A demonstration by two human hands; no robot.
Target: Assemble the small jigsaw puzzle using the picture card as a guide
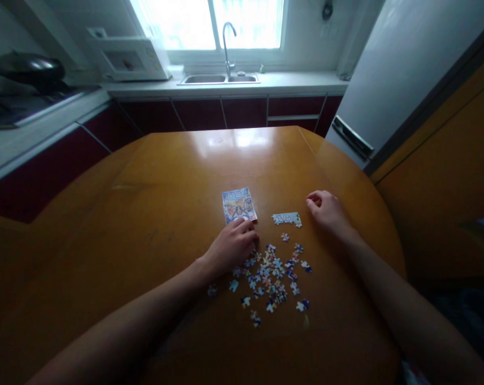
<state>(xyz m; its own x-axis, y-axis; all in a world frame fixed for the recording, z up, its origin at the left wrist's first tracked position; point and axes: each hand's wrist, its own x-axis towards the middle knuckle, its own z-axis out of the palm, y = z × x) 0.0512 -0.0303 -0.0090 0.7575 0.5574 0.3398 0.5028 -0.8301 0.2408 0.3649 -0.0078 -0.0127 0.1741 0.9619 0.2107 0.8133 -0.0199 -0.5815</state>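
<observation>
My left hand (236, 241) lies with curled fingers at the lower edge of a colourful picture card (239, 203), covering part of it. Whatever its fingertips hold, if anything, is hidden. Just below and right of this hand spreads a loose heap of small jigsaw puzzle pieces (270, 270). A short strip of joined puzzle pieces (285, 218) lies right of the card, with a single puzzle piece (285, 237) under it. To the right of that strip, my right hand (328, 210) rests on the table, fingers curled in towards the thumb; nothing shows between them.
The wooden table (165, 176) has rounded ends. Beyond it stand a counter with a sink (205, 79), a tap (227, 51) and a white microwave (125, 59). A pan (29, 67) sits on the stove at left; a fridge (382, 75) stands at right.
</observation>
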